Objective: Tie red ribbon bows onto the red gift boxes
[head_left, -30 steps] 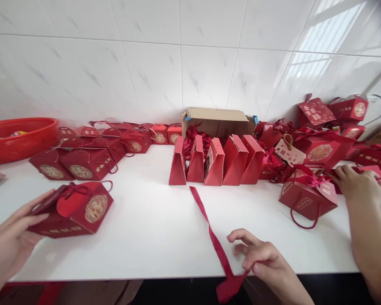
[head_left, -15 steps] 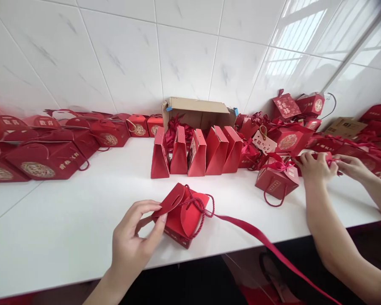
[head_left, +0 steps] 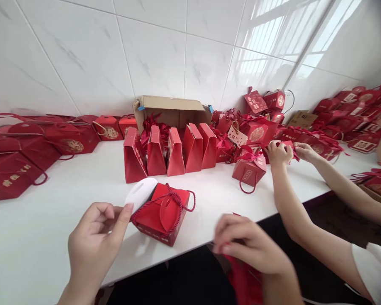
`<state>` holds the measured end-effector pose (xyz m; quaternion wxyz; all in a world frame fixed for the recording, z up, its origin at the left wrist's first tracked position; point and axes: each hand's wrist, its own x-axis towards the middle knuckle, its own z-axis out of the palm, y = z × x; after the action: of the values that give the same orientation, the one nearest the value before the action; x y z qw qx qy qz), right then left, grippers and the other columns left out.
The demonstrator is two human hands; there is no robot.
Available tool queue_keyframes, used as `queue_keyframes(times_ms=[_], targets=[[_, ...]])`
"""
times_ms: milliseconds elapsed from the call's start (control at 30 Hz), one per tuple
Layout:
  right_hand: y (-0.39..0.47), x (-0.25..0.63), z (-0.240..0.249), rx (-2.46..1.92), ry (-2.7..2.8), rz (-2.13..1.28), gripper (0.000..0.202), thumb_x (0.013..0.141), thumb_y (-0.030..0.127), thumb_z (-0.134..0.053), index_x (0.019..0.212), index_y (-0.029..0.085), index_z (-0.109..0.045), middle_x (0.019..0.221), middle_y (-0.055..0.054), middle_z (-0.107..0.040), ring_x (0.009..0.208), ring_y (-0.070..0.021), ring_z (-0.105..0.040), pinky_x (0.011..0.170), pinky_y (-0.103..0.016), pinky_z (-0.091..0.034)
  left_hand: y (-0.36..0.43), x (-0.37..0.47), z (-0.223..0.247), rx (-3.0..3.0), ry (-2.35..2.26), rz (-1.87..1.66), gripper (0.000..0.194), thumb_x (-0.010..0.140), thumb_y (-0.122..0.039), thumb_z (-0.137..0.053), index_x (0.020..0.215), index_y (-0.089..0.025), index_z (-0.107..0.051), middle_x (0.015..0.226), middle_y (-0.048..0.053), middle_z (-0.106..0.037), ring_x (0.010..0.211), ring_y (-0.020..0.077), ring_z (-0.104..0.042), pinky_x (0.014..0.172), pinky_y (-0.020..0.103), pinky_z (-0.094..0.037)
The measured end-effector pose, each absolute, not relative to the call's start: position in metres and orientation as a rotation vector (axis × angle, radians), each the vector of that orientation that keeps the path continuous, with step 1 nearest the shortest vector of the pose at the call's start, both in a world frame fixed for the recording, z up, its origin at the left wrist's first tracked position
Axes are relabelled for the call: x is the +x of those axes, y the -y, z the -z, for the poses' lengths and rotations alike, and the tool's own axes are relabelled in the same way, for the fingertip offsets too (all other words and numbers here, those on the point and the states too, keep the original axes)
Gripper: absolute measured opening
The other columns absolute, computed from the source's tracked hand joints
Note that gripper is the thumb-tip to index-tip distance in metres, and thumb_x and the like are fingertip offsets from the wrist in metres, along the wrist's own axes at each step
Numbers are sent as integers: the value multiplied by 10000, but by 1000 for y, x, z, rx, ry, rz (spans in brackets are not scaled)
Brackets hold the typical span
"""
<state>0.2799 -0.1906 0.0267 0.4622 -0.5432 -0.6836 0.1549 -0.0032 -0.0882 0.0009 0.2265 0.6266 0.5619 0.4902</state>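
Observation:
A small red gift box [head_left: 165, 220] sits near the front edge of the table, a twisted dark-red cord looped across its top. One of its flaps [head_left: 139, 195] is folded back and shows its white inside. My left hand [head_left: 97, 237] pinches the edge of this flap between thumb and fingers. Off the table edge to the right, my right hand [head_left: 246, 243] is closed on a red ribbon [head_left: 246, 279], which hangs below it and is blurred. The ribbon's far end cannot be made out.
Several upright red boxes [head_left: 175, 152] stand in a row before an open cardboard carton [head_left: 174, 103]. More red boxes [head_left: 22, 169] crowd the left. To the right, a co-worker's hands [head_left: 279, 153] work beside a ribboned box [head_left: 249, 167].
My right hand has come into view with the ribbon, which earlier trailed from the box and is now off it. The left flap has been turned back. The view has swung right.

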Motion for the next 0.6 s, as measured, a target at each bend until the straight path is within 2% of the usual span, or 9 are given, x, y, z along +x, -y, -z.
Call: queue_keyframes(times_ms=[33,100,200,300,433,533,600], targets=[[193,261,-12,-1318,1691,-453,273,901,377,-525,827,197,-716,1049,-55,-633,942,-166,-642,815,-260,-515,87,-1,0,1716,-1541,-1364,343,782,-417,-629,661,-220,-374,760,-21,-669,677,146,-673,565,207,-516],[191,233,12,-1319,1641,-548,168,877,292,-583,824,208,-718,1227,-81,-577,1114,-199,-581,903,-294,-500,83,2,2,1757,-1469,-1414,279,828,-393,-576,705,-221,-392,947,10,-683,805,166,-682,622,224,-527],[178,219,30,-1302,1606,-568,127,869,253,-595,874,224,-719,1454,-53,-395,1334,-236,-383,1053,-374,-400,78,3,4,2068,-1264,-1385,134,883,-319,-483,836,-216,-554,1184,44,-607,1007,197,-633,756,262,-532],[168,220,33,-1237,1645,-567,158,890,215,-557,916,236,-712,1410,-56,-453,1295,-214,-433,1041,-368,-413,72,0,0,2304,-1153,-1202,255,907,-250,-406,937,-233,-659,1267,27,-559,1114,204,-582,865,277,-510],[163,218,39,-1219,1636,-477,191,892,171,-532,942,236,-704,1265,-80,-548,1172,-201,-530,930,-337,-492,69,-5,-8,2335,-1090,-1046,285,922,-267,-389,1004,-263,-662,1330,6,-517,1208,214,-526,949,289,-484],[162,214,45,-1259,1657,-369,192,894,177,-524,953,230,-700,1224,-96,-563,1126,-215,-550,876,-348,-516,77,-7,-11,2450,-1003,-859,250,909,-299,-451,1090,-279,-622,1428,13,-421,1304,236,-433,1028,328,-436],[161,213,49,-1302,1696,-336,209,905,178,-501,979,224,-691,1215,-105,-568,1106,-217,-559,872,-357,-522,85,-9,-10,2500,-925,-791,220,884,-290,-521,1081,-270,-615,1480,21,-348,1349,243,-374,1059,334,-409]])
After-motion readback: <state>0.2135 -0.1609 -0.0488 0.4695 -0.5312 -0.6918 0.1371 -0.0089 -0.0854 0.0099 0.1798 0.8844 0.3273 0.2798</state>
